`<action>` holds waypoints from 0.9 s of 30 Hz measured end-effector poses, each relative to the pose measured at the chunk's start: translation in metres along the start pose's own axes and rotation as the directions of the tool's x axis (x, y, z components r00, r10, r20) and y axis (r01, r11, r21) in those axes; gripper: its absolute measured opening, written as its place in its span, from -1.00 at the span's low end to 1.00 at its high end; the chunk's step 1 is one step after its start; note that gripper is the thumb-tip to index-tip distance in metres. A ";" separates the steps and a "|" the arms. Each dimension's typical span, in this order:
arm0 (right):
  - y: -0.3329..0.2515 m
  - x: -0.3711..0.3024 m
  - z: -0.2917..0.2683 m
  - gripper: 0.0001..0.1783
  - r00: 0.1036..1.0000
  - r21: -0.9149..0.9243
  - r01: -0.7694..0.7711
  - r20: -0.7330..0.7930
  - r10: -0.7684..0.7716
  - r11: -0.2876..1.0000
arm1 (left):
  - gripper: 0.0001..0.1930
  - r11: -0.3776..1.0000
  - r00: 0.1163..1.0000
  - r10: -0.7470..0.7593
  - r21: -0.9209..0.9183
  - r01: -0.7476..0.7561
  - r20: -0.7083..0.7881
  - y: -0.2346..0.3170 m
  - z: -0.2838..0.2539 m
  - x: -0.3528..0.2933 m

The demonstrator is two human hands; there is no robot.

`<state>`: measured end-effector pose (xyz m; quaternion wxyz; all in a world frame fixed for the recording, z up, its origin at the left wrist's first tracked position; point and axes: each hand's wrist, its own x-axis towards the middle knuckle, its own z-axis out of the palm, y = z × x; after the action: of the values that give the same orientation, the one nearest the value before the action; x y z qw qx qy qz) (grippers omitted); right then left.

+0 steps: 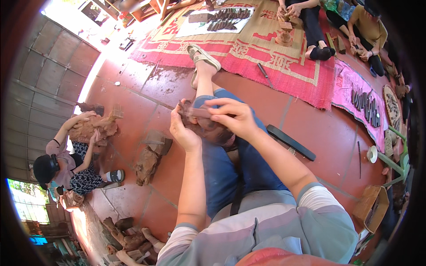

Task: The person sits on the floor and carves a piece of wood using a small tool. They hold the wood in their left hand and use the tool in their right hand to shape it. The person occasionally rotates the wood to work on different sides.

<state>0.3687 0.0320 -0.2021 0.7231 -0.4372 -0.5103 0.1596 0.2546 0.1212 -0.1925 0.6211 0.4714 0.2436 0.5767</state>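
Note:
A dark brown carved wooden piece [216,133] rests over my lap, between my knees. My left hand [185,135] is closed at its left end, fingers partly hidden behind it. Pinched in my right hand [237,116] is a flat reddish-brown strip [202,113], its far end lying across the top of the carving near my left fingers. The strip and the carving are slightly blurred, so the strip's exact kind does not show.
Left of me lie rough wood blocks [153,157]; beyond, a co-worker [73,166] handles a large carving [95,131]. A long black case-like bar [290,142] lies at my right. Ahead are a red patterned mat [266,53], rows of tools [228,18] and other seated people.

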 end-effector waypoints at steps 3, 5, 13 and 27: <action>0.027 -0.034 -0.042 -0.84 0.950 -0.109 -0.313 -0.053 0.309 0.943 | -0.58 0.996 0.998 -0.050 -0.074 0.053 0.050 -0.004 -0.007 0.005; 0.028 -0.044 -0.054 -0.88 0.933 0.049 -0.326 -0.142 0.329 0.944 | -0.58 0.999 0.999 -0.029 -0.042 0.030 0.023 -0.007 -0.008 0.006; 0.031 -0.002 -0.004 -0.84 0.997 0.037 -0.076 0.026 0.075 0.996 | -0.54 0.997 1.000 -0.013 0.082 0.013 -0.001 -0.002 -0.006 0.000; 0.045 -0.024 -0.033 -0.89 0.963 0.196 -0.269 0.035 0.267 0.943 | -0.52 0.997 0.996 -0.066 0.025 0.068 -0.061 0.003 0.004 0.002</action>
<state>0.3971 0.0258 -0.2559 0.7327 -0.4273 -0.4306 0.3084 0.2568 0.1214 -0.1876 0.6261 0.4540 0.2856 0.5659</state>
